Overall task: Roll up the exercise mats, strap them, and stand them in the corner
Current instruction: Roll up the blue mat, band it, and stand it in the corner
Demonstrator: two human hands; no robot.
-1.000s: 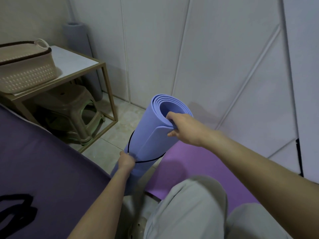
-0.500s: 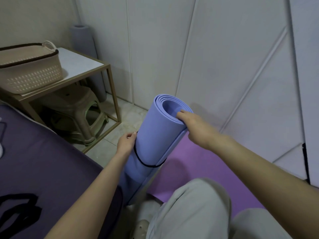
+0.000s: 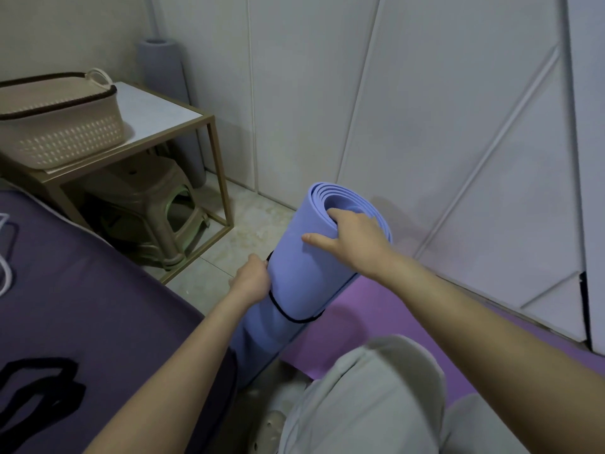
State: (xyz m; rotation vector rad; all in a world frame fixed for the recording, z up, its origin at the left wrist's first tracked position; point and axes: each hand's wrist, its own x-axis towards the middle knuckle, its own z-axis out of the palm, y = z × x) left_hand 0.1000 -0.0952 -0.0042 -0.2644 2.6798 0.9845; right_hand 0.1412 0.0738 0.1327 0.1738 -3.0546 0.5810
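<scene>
We hold the rolled blue mat (image 3: pixel 311 276) leaning up from the floor, right hand (image 3: pixel 353 240) clamped over its top rim, left hand (image 3: pixel 252 280) pinching the black strap (image 3: pixel 288 317) midway along its left side

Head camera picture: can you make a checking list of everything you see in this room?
Surface: tiled floor, bare patch by the wall.
Job's things: blue mat rolled, upright, black strap around it; purple mat flat; grey rolled mat standing in the corner.
Clutter: basket on side table; stool underneath.
Grippers: left hand at the strap; right hand gripping the roll's top.
Cables: white cord on bed.
Surroundings: panelled wall.
</scene>
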